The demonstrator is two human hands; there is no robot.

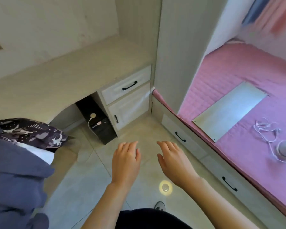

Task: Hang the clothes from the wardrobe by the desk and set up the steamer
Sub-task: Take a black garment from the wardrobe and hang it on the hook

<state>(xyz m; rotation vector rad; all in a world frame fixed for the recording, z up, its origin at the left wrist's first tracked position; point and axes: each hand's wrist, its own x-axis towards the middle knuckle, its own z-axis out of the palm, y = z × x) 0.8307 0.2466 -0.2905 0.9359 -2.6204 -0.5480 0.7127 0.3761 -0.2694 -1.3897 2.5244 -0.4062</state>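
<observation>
From the head camera, both hands are out over the floor with loose, straight fingers. The left hand [125, 160] holds nothing. The right hand [173, 161] holds nothing too.

The job looks barely begun. No clothes hang by the desk [69, 71], and I cannot see a hanger or a wardrobe. Clothes [18, 156] lie in a pile far to the left of the left hand. The thing near the white cord [264, 131] on the pink bed [238, 71], right of the right hand, may be the steamer; it is too blurry to tell.

Ahead of the hands are drawers [127, 86] and a black computer box [101, 128].
</observation>
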